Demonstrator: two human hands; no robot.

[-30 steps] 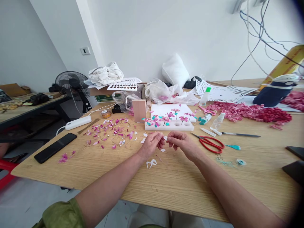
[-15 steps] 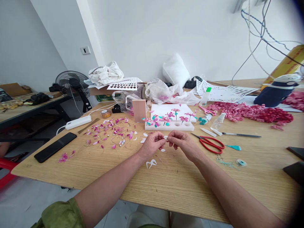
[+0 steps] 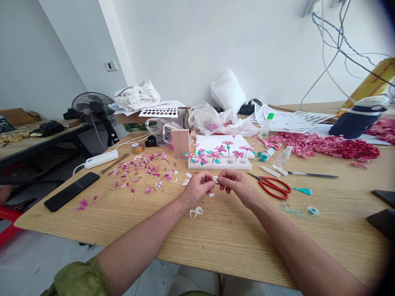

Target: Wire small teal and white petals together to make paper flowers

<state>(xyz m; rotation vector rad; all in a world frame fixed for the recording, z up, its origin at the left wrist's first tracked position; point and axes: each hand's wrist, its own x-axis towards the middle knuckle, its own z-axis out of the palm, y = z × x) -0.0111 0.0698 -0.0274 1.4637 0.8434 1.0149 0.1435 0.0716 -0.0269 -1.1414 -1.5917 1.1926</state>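
Observation:
My left hand (image 3: 197, 187) and my right hand (image 3: 236, 186) meet over the middle of the wooden table (image 3: 216, 234), fingertips pinched together on a small white petal piece (image 3: 215, 179). Both hands are closed around it. A white petal cutout (image 3: 196, 212) lies on the table just below my left hand, and more white bits (image 3: 186, 178) lie beside it. Behind my hands stands a white foam block (image 3: 220, 163) holding several pink flowers with teal leaves (image 3: 212, 155).
Pink petals (image 3: 145, 168) are scattered at left, near a black phone (image 3: 71, 191) and a white power strip (image 3: 101, 159). Red scissors (image 3: 273, 186), glue tubes (image 3: 271, 171) and a pile of pink pieces (image 3: 327, 146) lie at right. A wooden block (image 3: 180, 143), bags and stencil sheets sit behind.
My two hands have drawn slightly closer together, fingertips now touching on the white piece. Nothing else has moved.

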